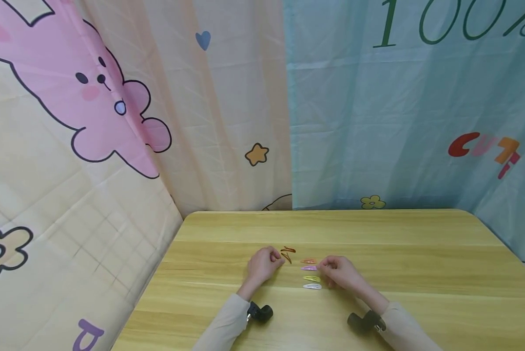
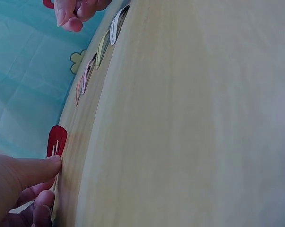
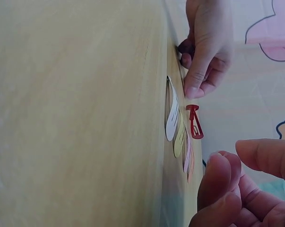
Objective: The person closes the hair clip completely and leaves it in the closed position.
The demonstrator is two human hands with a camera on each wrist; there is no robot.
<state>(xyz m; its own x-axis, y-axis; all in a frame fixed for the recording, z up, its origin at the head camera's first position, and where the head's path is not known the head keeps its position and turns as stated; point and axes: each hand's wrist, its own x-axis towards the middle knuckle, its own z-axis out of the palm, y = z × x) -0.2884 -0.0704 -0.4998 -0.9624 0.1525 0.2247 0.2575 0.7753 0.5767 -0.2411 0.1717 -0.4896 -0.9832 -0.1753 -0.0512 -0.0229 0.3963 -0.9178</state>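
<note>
Two dark red snap hair clips (image 1: pixel 288 250) lie towards the back of the table. My left hand (image 1: pixel 265 264) is bent beside them; in the left wrist view its thumb overlaps the end of one red clip (image 2: pixel 57 137). From the right wrist view, that red clip (image 3: pixel 194 122) shows just past the left fingertips. To the right lies a column of hair clips: orange (image 1: pixel 308 261), purple (image 1: pixel 308 268), yellow (image 1: pixel 312 279) and white (image 1: pixel 312 286). Beside the purple clip, my right hand (image 1: pixel 341 273) has loosely bent fingers, with nothing between thumb and fingertips.
The wooden table (image 1: pixel 227 226) has its back edge against hanging printed curtains (image 1: pixel 227 112). A small black camera (image 1: pixel 261 312) is strapped to the left wrist, and another black camera (image 1: pixel 365 321) to the right.
</note>
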